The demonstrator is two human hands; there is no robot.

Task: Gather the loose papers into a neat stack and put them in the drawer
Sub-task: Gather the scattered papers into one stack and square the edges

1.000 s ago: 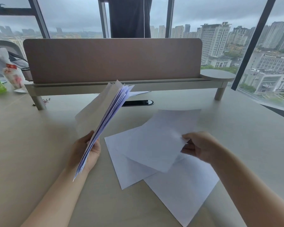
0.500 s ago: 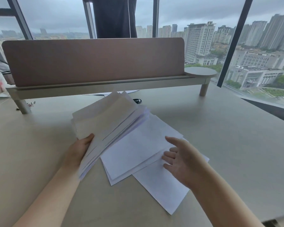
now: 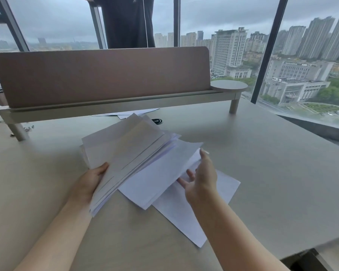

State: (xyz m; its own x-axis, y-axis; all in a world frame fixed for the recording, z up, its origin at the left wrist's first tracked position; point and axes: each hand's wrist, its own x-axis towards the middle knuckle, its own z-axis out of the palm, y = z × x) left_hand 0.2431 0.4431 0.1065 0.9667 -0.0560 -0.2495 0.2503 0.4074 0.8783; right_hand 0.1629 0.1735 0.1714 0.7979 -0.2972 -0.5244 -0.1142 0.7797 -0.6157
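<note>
Head camera looks down on a pale desk (image 3: 262, 173) beside big windows. The left hand (image 3: 88, 182) grips a thick bundle of papers (image 3: 129, 161) at its near left edge; the thumb lies along the edge of the top sheet and the other fingers are hidden under the bundle. The bundle is not even, its sheets are fanned and their edges stand out in steps. It is tilted, with the near corner low by the wrist, and its right part lies over the loose sheets (image 3: 184, 208) that rest on the desk.

These loose sheets overlap each other at different angles, just to the right of the bundle. One of them is raised at its far right corner. The right hand (image 3: 202, 178) is at this raised sheet, with the fingers spread and nearly straight. The thumb points up beside the sheet's right edge and the fingertips reach under it. I cannot tell if the sheet is really pinched.

Farther back some more papers (image 3: 125, 114) lie under a low shelf (image 3: 115, 109) that carries a brown screen (image 3: 98, 75). A small black object (image 3: 157, 121) is on the desk near them. Behind the screen a person in dark clothes (image 3: 125, 22) stands at the window. No drawer is seen in this view.
</note>
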